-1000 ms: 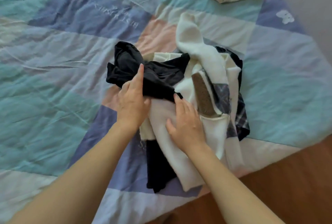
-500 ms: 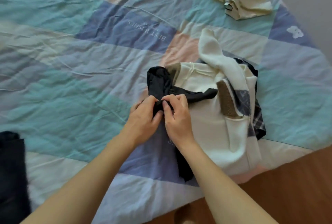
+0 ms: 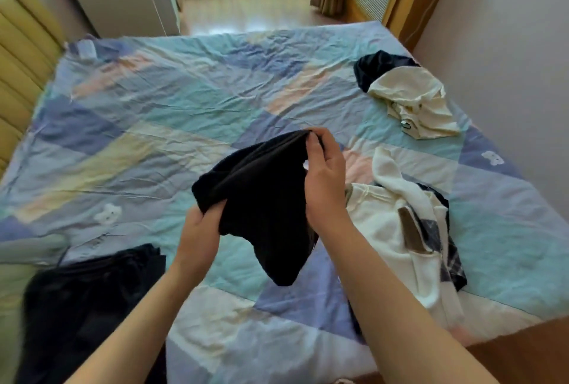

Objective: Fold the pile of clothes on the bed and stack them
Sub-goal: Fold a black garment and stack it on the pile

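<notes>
Lifted off the pile (image 3: 397,229), the black garment (image 3: 261,198) hangs pinched by both hands' fingers (image 3: 317,145), seemingly at its edge.

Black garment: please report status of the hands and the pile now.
Both hands grip black garment: left hand low, right hand high. Garment held above bed, unfolded. White pile waits at right.
</notes>
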